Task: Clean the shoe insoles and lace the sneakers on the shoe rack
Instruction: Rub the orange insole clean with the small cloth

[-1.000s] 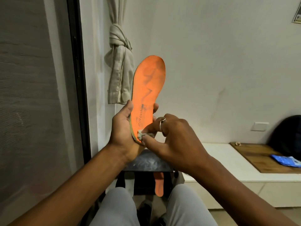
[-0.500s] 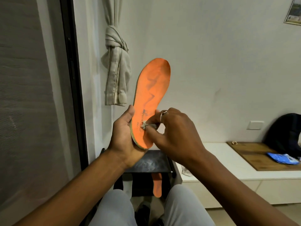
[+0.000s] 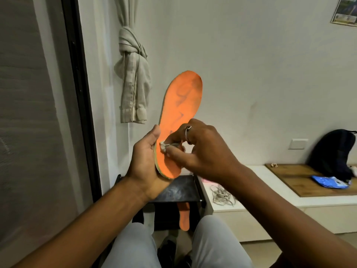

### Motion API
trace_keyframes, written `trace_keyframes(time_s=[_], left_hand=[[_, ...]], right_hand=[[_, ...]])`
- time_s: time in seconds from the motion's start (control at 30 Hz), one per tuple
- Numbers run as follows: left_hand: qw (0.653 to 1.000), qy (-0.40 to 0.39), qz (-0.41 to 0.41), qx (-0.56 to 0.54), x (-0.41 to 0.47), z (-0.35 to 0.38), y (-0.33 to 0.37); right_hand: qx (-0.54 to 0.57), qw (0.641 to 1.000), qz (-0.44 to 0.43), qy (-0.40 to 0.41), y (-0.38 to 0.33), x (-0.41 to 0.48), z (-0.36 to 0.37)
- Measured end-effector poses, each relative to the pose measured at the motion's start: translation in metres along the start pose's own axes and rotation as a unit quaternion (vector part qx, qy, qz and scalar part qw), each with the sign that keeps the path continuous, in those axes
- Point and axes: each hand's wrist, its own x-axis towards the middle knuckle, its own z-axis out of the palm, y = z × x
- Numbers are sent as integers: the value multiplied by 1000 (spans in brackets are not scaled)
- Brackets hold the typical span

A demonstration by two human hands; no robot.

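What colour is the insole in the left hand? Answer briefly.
Orange with dark smudges; the insole shows best in the head view.

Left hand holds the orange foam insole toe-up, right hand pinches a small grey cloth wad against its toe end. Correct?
Wrong spot. In the head view the right hand pinches the small grey cloth wad against the lower, heel half of the orange foam insole, by its left edge; the toe end is bare. The left hand does hold it toe-up.

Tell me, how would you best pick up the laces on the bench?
Probably pinch the thick middle of the laces from straight above: they lie in a loose, flat tangle on the bench, with nothing over them.
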Motion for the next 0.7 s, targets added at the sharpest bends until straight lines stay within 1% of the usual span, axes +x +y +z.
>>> trace_keyframes(time_s=[0.07,0.13,0.17,0.27,0.3,0.33,0.37,0.43,0.47,0.5,0.53,0.63,0.67,0.7], left_hand=[[999,-6,0,32,-1,1,-5],[999,0,-3,45,-2,1,-6],[999,0,-2,40,-2,1,-4],[1000,1,-11,-3,-2,1,1],[1000,3,-10,-7,-2,1,0],[1000,-2,-9,0,-2,1,-2],[1000,-5,-5,18,-1,1,-5],[999,-11,-5,47,-3,2,-10],[999,-12,-8,52,-4,4,-10],[999,-10,-9,51,-4,4,-10],[999,-8,-9,46,-4,4,-8],[1000,-8,-21,6,-3,3,-5],[1000,-11,-22,5,-4,3,-5],[1000,-14,-17,17,-3,3,-7]], right_hand=[[-87,994,14,59,15,12,-5],[-124,987,32,97,20,19,-5],[-106,990,26,87,17,19,-3],[6,1000,-12,-9,1,4,0],[20,999,-17,-29,0,1,-3],[11,999,-13,-27,2,2,-6],[-18,1000,0,-4,9,6,-8],[-107,991,36,67,22,17,-13],[-129,986,51,95,26,21,-12],[-126,985,51,106,26,21,-9],[-102,990,36,95,23,19,-5],[-13,1000,-23,13,8,1,4],[-12,999,-29,7,8,-2,2],[-28,999,-25,21,12,-1,-1]])
